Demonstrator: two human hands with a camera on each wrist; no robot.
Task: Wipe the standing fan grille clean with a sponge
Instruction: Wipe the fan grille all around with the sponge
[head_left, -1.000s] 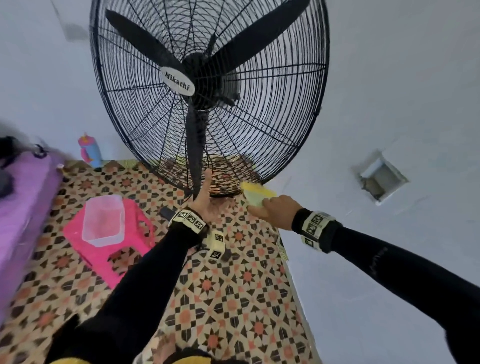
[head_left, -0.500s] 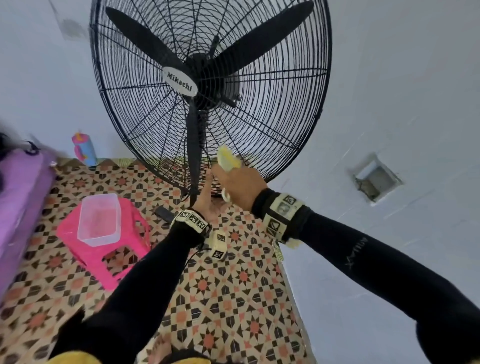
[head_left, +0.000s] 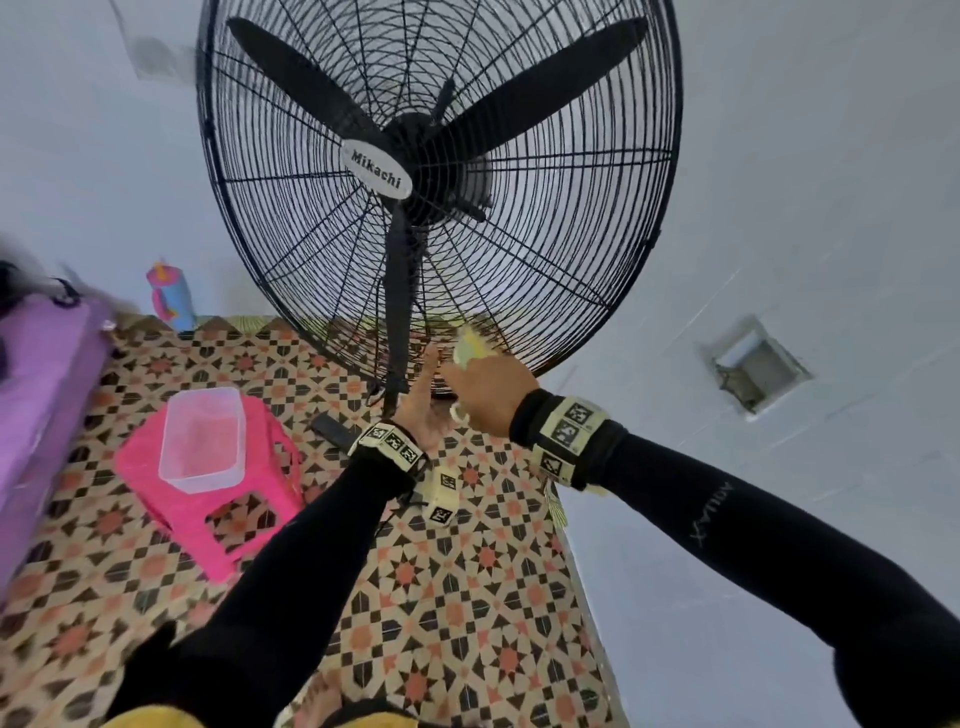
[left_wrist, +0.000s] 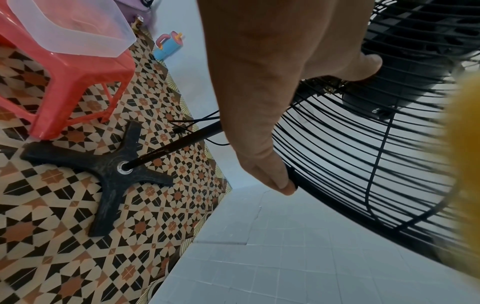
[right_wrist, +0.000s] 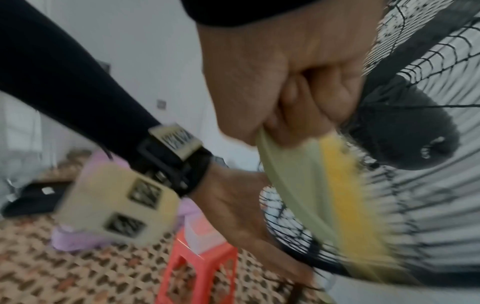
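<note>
The black standing fan grille (head_left: 545, 218) fills the top of the head view, with a white Mikachi badge (head_left: 376, 169) at its centre. My left hand (head_left: 428, 395) grips the grille's bottom rim; in the left wrist view the thumb (left_wrist: 280, 181) lies on the rim and the fingers (left_wrist: 361, 65) hook over the wires. Just to its right, my right hand (head_left: 488, 387) grips a yellow and green sponge (head_left: 470, 345). The sponge (right_wrist: 337, 195) has its yellow side against the lower wires. The right wrist view is blurred.
A pink plastic stool (head_left: 208, 514) carrying a clear tub (head_left: 202, 441) stands left of the fan. The fan's black cross base (left_wrist: 103, 170) sits on the patterned floor. A purple mattress (head_left: 36, 395) is far left and a blue bottle (head_left: 174, 299) by the wall. The grey wall on the right has a recess (head_left: 753, 364).
My right hand carried the sponge left and up from beside the rim onto the lower grille, close to my left hand. The left hand kept its hold on the rim.
</note>
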